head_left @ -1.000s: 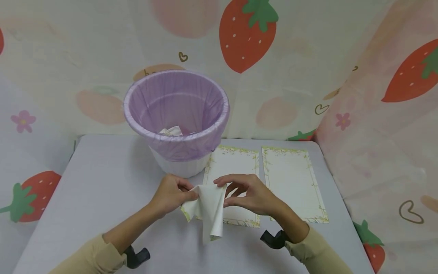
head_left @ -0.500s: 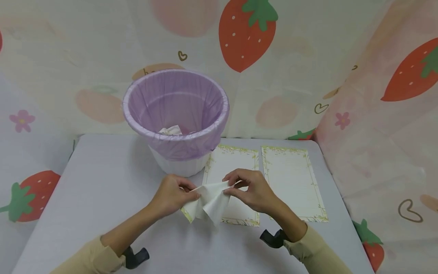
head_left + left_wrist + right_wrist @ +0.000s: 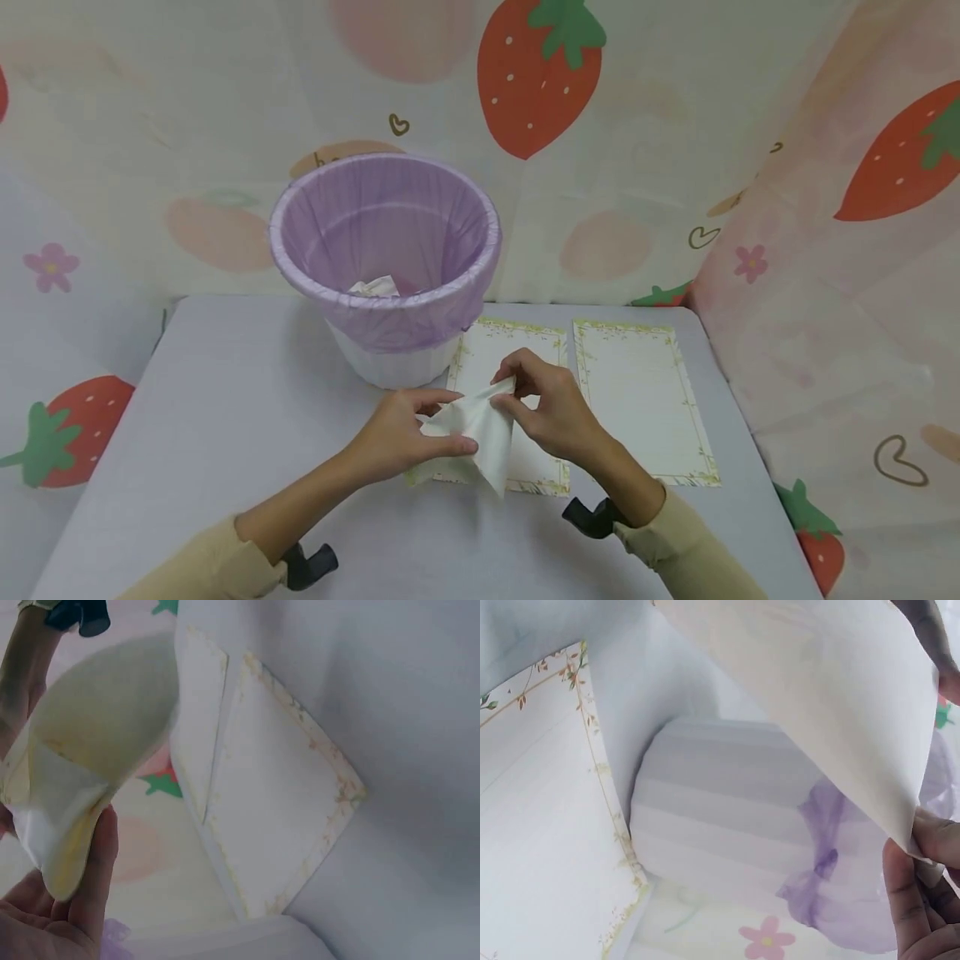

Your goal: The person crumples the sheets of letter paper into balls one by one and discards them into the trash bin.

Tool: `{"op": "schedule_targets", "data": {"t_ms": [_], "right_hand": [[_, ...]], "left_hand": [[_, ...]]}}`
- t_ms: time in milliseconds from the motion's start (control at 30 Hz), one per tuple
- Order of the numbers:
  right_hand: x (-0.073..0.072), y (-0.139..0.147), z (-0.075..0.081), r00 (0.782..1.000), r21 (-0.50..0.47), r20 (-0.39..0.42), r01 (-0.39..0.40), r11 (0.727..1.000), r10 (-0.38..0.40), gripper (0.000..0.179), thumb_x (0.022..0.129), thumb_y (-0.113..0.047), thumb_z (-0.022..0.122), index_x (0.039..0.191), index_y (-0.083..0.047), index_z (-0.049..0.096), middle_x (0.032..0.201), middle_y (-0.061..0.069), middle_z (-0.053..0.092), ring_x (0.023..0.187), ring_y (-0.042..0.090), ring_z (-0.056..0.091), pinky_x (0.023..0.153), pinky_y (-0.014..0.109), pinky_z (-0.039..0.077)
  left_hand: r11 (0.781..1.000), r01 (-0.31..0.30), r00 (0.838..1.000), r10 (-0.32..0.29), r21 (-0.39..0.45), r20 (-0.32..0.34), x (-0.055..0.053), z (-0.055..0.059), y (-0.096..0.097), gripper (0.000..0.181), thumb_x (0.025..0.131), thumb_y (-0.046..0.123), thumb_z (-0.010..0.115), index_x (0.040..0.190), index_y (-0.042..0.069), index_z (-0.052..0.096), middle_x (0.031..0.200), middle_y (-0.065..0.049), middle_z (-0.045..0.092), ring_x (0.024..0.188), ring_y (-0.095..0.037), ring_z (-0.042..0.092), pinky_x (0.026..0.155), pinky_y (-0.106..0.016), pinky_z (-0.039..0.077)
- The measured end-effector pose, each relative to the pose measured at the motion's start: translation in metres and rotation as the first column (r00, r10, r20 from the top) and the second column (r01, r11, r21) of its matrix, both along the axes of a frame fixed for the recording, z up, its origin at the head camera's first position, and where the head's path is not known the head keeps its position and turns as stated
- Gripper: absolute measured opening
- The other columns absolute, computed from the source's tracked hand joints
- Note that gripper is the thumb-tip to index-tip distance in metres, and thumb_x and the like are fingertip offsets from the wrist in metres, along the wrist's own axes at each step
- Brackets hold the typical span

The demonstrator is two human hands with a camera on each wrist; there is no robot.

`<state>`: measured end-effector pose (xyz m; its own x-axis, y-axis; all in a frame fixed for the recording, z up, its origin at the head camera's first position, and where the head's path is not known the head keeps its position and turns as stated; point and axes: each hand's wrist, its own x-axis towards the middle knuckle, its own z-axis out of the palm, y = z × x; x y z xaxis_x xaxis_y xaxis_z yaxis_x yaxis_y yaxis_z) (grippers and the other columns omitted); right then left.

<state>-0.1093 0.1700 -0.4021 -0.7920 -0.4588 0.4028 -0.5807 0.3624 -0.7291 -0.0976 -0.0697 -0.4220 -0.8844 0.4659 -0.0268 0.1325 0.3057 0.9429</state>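
Note:
A bent, creased sheet of paper (image 3: 492, 437) is held up between both hands in the head view, above the near end of a flat bordered sheet. My left hand (image 3: 405, 435) grips its left side, the thumb across the front and the fingers partly hidden behind. At the upper right corner, my right hand (image 3: 551, 408) pinches the paper between thumb and fingers. The right wrist view shows that corner caught by the fingertips (image 3: 901, 877), with the paper (image 3: 840, 697) spreading away. In the left wrist view the held paper (image 3: 105, 712) curves, its lower fold against the fingers (image 3: 101, 855).
A white bin (image 3: 397, 364) lined with a purple bag (image 3: 386, 317) stands behind the left hand, with crumpled paper (image 3: 377, 287) inside. Two bordered sheets lie flat: one (image 3: 536, 458) partly under the hands, another (image 3: 645, 400) to the right. A strawberry-print cloth (image 3: 637, 125) hangs behind the table.
My right hand has moved up and slightly right, now pinching the paper's corner. My left hand has shifted right, its thumb further across the paper. The hanging flap has been lifted and spread.

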Motion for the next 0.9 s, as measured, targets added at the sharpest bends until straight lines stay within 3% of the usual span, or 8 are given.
{"op": "schedule_targets", "data": {"t_ms": [200,567,767,833,900], "right_hand": [[0.000,-0.007,0.000,0.998,0.004,-0.068,-0.009,1.000,0.010,0.032,0.085,0.002,0.076,0.110,-0.004,0.056,0.099,0.007,0.067,0.080,0.015,0.069,0.072,0.025,0.058],[0.000,-0.009,-0.005,0.998,-0.023,-0.059,-0.011,1.000,0.010,0.044,0.084,0.002,0.078,0.121,-0.005,0.056,0.101,0.008,0.071,0.080,0.016,0.069,0.073,0.025,0.058],[-0.002,-0.004,-0.006,0.995,-0.094,0.064,-0.072,0.993,0.079,0.043,0.085,-0.003,0.078,0.123,-0.007,0.060,0.103,0.007,0.073,0.079,0.015,0.068,0.070,0.030,0.059],[-0.002,-0.002,-0.006,0.981,-0.106,0.143,-0.114,0.988,0.129,0.035,0.090,-0.009,0.075,0.122,-0.007,0.063,0.105,0.006,0.073,0.084,0.014,0.068,0.073,0.031,0.058],[-0.004,0.001,-0.006,0.950,-0.142,0.239,-0.170,0.975,0.200,0.028,0.098,-0.018,0.065,0.123,-0.004,0.064,0.110,0.009,0.072,0.092,0.017,0.067,0.077,0.035,0.057]], "left_hand": [[1.000,-0.019,0.999,0.019,0.005,-0.038,0.000,-0.001,0.004,0.047,0.076,0.027,0.087,0.117,0.008,0.072,0.098,-0.004,0.073,0.078,-0.014,0.067,0.062,-0.029,0.056],[0.999,-0.042,0.997,0.044,0.031,-0.059,-0.002,-0.006,-0.001,0.042,0.076,0.020,0.088,0.112,0.002,0.074,0.103,-0.008,0.074,0.085,-0.016,0.067,0.067,-0.026,0.054],[0.997,-0.046,0.997,0.050,0.056,-0.064,-0.004,-0.006,-0.004,0.035,0.077,0.015,0.087,0.107,0.003,0.076,0.099,-0.007,0.074,0.082,-0.015,0.065,0.066,-0.026,0.054],[0.997,-0.044,0.996,0.049,0.070,-0.073,-0.005,-0.006,-0.004,0.031,0.077,0.012,0.086,0.104,0.003,0.076,0.097,-0.006,0.074,0.081,-0.016,0.064,0.066,-0.026,0.054],[0.996,-0.045,0.995,0.053,0.081,-0.089,-0.006,-0.005,-0.004,0.027,0.077,0.010,0.086,0.102,0.003,0.077,0.095,-0.005,0.075,0.082,-0.016,0.064,0.068,-0.027,0.054]]}}
